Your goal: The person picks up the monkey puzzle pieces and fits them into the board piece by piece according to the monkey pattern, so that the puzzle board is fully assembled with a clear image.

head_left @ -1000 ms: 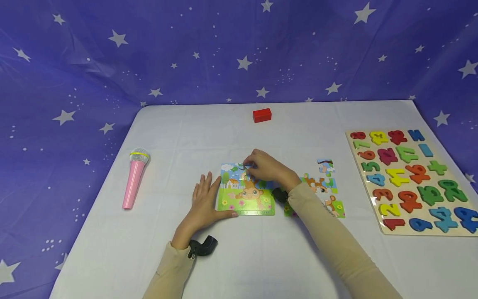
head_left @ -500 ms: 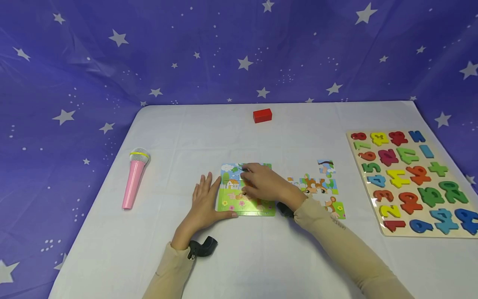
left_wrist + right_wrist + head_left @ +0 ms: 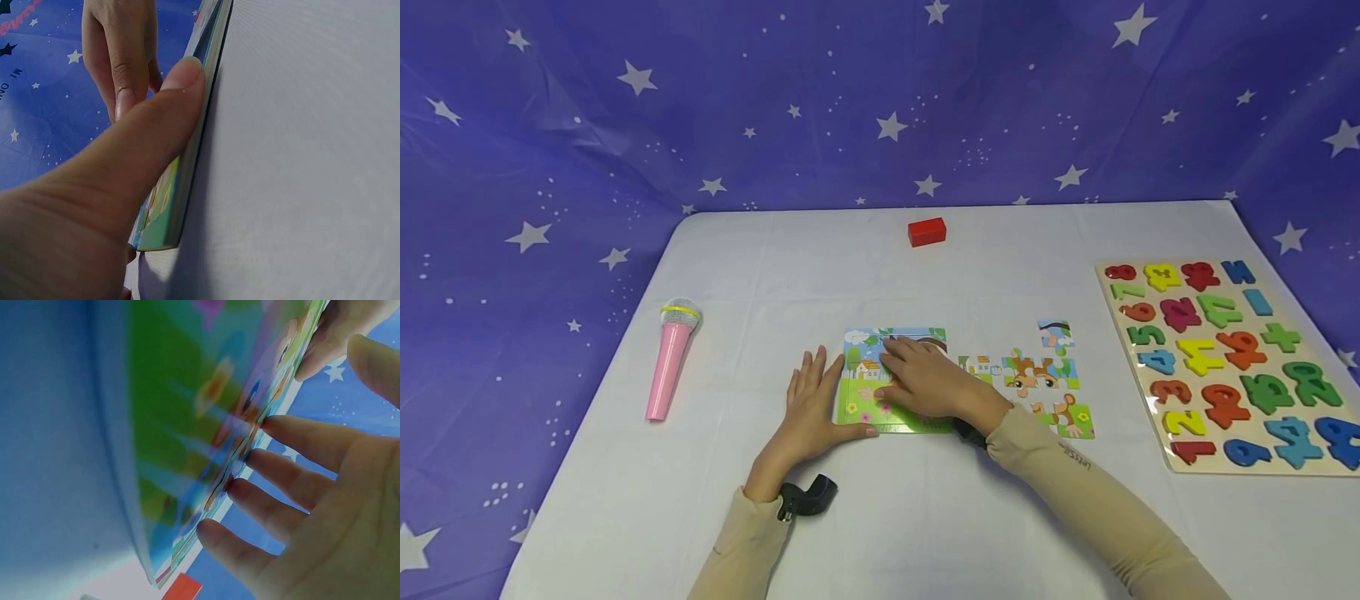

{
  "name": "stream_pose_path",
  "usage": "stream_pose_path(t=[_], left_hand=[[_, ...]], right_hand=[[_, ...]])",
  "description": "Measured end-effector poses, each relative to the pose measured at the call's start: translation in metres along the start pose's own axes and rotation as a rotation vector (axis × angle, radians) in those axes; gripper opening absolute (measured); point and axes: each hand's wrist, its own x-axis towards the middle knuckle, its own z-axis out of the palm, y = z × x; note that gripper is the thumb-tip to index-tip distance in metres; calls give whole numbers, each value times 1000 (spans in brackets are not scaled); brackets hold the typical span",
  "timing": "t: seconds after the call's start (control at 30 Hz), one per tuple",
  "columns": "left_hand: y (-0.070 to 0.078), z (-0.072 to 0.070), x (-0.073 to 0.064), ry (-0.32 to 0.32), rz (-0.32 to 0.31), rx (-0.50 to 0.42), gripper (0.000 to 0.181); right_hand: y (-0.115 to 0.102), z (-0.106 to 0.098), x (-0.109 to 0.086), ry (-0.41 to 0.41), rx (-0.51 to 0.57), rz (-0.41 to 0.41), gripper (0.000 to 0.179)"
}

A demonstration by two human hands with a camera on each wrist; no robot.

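A jigsaw puzzle board (image 3: 860, 408) with a cartoon monkey, house and flowers lies in the middle of the table. The left hand (image 3: 812, 410) is spread along its left side, and the thumb rests on the front edge, as the left wrist view shows up close. Over the board lies the right hand (image 3: 931, 382), hiding much of the picture. In the right wrist view its straight fingers (image 3: 269, 509) touch the puzzle surface with their tips. Right of the board are loose jigsaw pieces: a branch piece (image 3: 1056, 334), monkey face pieces (image 3: 1033, 373) and a flower piece (image 3: 1078, 421).
A wooden board (image 3: 1225, 392) of colourful number and letter shapes lies at the right. At the left is a pink toy microphone (image 3: 670, 367), and a red block (image 3: 927, 232) sits near the far edge. A starry purple cloth (image 3: 820, 100) hangs behind.
The right hand has moved from the board's upper edge down over its middle. Its fingers, bunched at the upper edge before, are now extended on the picture. The left hand stays put.
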Motion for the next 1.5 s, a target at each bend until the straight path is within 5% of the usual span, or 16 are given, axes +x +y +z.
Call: stream_pose_path(t=[0.3, 0.5, 0.8, 1.5], left_hand=[[0, 0, 0, 2, 8, 7, 110], [0, 0, 0, 3, 13, -1, 111], [1, 0, -1, 11, 8, -13, 111], [1, 2, 0, 32, 8, -12, 110]], right_hand=[[3, -2, 1, -29, 31, 26, 64], [10, -9, 1, -52, 179, 35, 64], [32, -25, -8, 59, 343, 82, 57], [150, -47, -93, 247, 383, 539, 39]])
